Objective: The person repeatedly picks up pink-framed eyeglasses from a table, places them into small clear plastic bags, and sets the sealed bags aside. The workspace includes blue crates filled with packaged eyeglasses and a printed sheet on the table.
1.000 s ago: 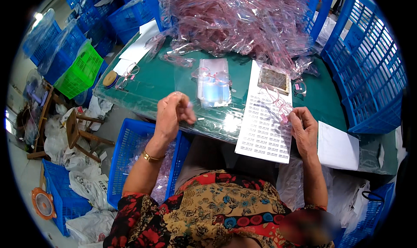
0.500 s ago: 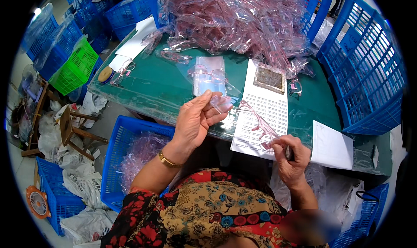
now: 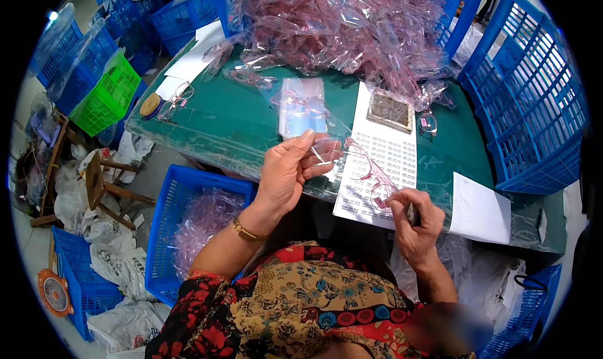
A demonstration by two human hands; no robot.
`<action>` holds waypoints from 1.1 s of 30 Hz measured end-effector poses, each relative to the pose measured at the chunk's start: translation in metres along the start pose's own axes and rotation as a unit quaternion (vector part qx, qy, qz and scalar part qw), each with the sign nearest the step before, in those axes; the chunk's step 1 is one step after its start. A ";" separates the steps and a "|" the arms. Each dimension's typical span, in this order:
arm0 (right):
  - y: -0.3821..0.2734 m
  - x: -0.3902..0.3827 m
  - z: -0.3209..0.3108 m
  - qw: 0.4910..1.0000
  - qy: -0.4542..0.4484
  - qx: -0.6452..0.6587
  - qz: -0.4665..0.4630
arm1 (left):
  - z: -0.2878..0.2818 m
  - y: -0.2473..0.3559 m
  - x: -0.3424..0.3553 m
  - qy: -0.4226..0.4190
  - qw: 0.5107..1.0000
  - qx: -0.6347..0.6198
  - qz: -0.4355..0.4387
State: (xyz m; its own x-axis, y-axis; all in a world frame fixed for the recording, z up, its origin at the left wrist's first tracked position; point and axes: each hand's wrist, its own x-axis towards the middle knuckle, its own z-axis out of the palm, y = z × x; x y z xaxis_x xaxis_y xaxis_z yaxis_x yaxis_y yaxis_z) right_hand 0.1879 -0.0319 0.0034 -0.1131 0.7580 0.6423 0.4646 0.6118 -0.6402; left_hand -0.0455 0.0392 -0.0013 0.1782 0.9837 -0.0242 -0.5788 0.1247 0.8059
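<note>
My left hand (image 3: 286, 174) pinches a small clear plastic bag (image 3: 328, 149) between thumb and fingers, over the table's near edge. In my right hand (image 3: 419, 226), thumb and fingers grip the near end of pink eyeglasses (image 3: 375, 172). Their far end reaches up close to the bag; whether they touch I cannot tell. Something dark sits in my right palm, mostly hidden. Beneath the glasses lies a white label sheet (image 3: 359, 202) with rows of small print. Beyond my left hand, another pair of glasses rests on a stack of clear bags (image 3: 304, 86).
A large heap of bagged pink glasses (image 3: 345, 38) covers the far side of the green table (image 3: 232, 117). A framed dark pad (image 3: 389, 112) lies on the label sheet. Blue crates stand at right (image 3: 524, 101) and below left (image 3: 157, 252). A white paper (image 3: 480, 208) overhangs the front edge.
My left hand has shifted slightly right with the bag. My right hand has risen a little, and the pink glasses have tilted slightly with it.
</note>
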 end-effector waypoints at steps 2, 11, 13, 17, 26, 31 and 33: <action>0.001 0.000 0.002 1.000 0.000 0.007 0.009 | 0.002 -0.003 -0.002 -0.008 1.000 0.003 -0.011; -0.001 0.001 0.006 0.999 -0.002 0.025 0.034 | 0.005 -0.005 0.003 -0.021 1.000 0.003 0.009; -0.002 0.001 0.006 0.998 -0.002 0.028 0.047 | 0.003 -0.003 0.004 -0.007 1.000 -0.009 0.015; -0.002 0.000 0.006 0.998 0.004 0.031 0.062 | 0.002 -0.003 0.004 -0.001 1.000 -0.007 0.016; -0.006 0.000 0.007 0.996 0.008 0.034 0.084 | 0.009 -0.006 0.004 -0.031 0.999 -0.021 0.032; -0.006 -0.001 0.006 0.995 0.003 0.035 0.091 | 0.003 0.001 0.006 -0.002 0.999 -0.025 0.031; -0.006 -0.001 0.006 0.995 0.000 0.033 0.095 | 0.001 -0.001 0.005 0.000 0.999 -0.010 0.032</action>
State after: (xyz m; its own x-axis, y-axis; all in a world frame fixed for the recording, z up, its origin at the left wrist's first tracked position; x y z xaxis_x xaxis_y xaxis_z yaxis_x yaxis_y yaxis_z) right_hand 0.1798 -0.0349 0.0041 -0.0287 0.8619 0.5063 0.4192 0.4702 -0.7767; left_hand -0.0432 0.0439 -0.0017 0.1415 0.9896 0.0269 -0.6050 0.0649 0.7935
